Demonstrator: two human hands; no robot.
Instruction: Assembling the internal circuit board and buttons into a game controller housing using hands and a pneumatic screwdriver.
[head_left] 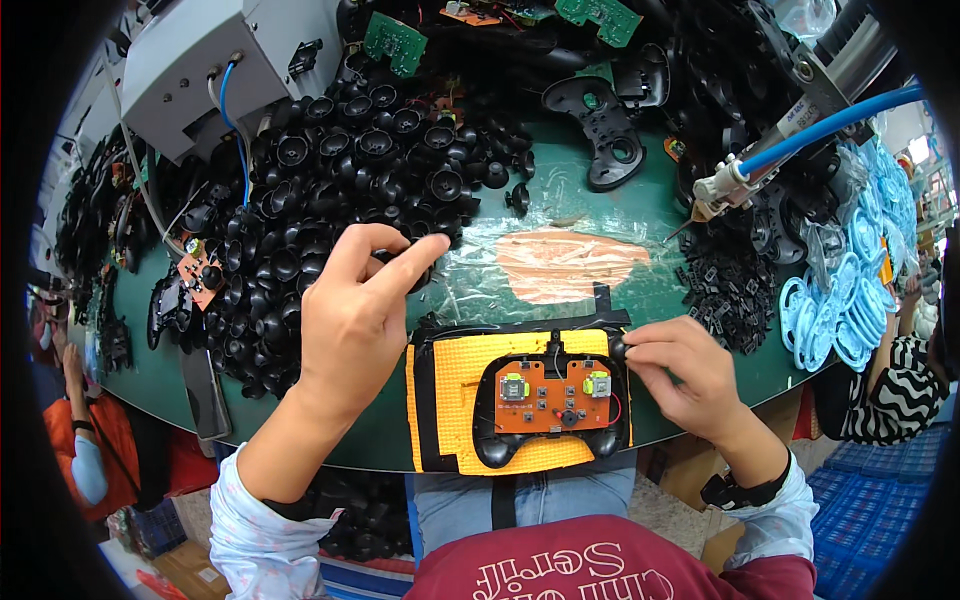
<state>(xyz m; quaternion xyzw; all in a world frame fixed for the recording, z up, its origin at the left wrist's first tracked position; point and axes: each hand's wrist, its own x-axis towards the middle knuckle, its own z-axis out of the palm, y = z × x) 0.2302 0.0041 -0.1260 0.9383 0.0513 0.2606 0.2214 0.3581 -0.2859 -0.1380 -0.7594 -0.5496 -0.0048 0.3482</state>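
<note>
On a yellow textured pad [455,375] in front of me lies an opened black game controller shell [490,440]. An orange circuit board [552,415] sits inside it, carrying two joystick modules with green sides. My right hand [685,375] is at the shell's upper right corner, thumb and fingers pinching a round black joystick cap [617,345]. At the edge of a big heap of black joystick caps [290,230], my left hand [350,310] reaches with bent fingers drawn together. Something dark shows by its fingertips, too hidden to name.
A grey machine box [215,75] stands back left. A metal-tipped tool with a blue hose [730,185] juts in from the right. Black controller shell [605,130], small black parts [730,300] and light-blue plastic rings [845,310] lie around. Other people sit at both sides.
</note>
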